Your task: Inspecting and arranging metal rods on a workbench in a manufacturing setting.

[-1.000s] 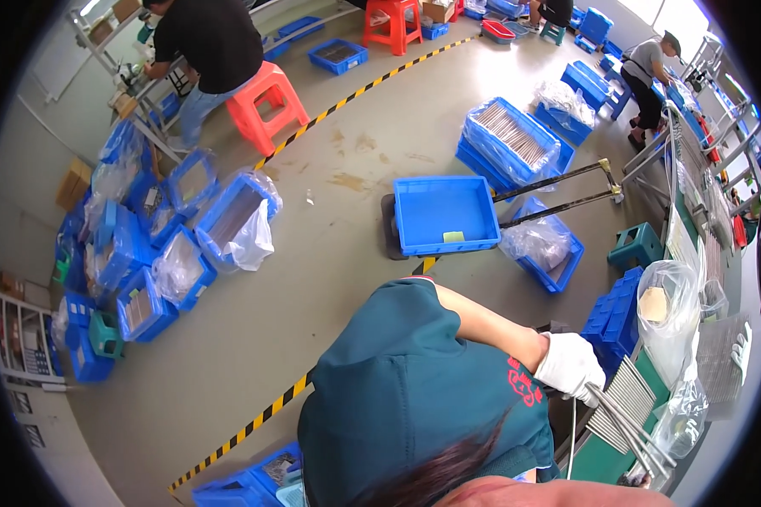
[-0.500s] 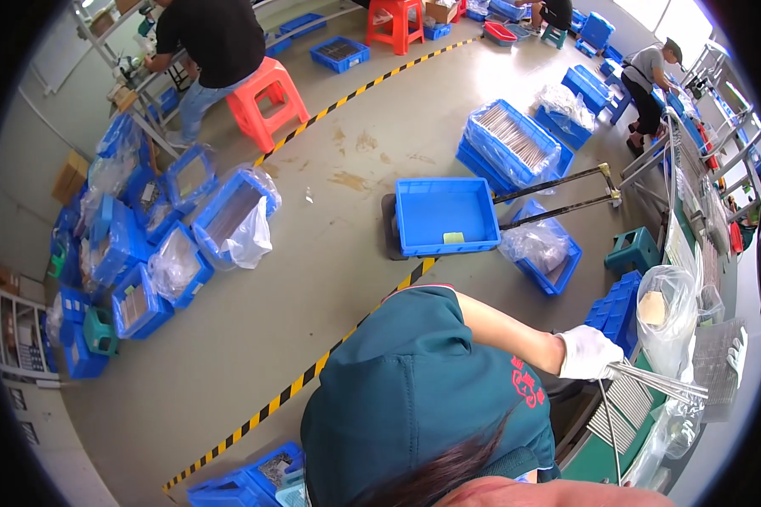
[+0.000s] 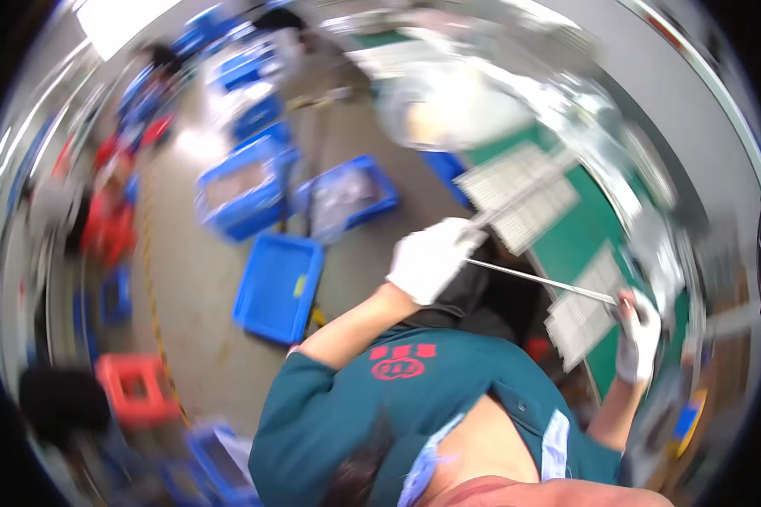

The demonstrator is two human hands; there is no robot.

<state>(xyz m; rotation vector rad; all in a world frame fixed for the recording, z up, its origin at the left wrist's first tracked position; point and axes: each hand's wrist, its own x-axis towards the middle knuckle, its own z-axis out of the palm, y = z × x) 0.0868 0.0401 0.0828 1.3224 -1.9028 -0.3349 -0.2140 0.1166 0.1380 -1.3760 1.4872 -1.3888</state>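
- Blue bin (image 3: 277, 289) near the left forearm (image 3: 355, 328).
- Left hand (image 3: 431, 260), white-gloved, closes around a blurred bundle of rods (image 3: 526, 188).
- Single metal rod (image 3: 543, 280) slants between both hands, across the green table (image 3: 560, 238) in view.
- Right hand (image 3: 640, 336), gloved, pinches the rod's far end.

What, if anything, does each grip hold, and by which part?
Right grip: a thin rod, by its right end. Left grip: apparently a blurred bundle of rods, by the near end.

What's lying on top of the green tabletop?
On the green tabletop: two batches of slim rods and a blurred plastic bag. Whatever is beneath them is covered.
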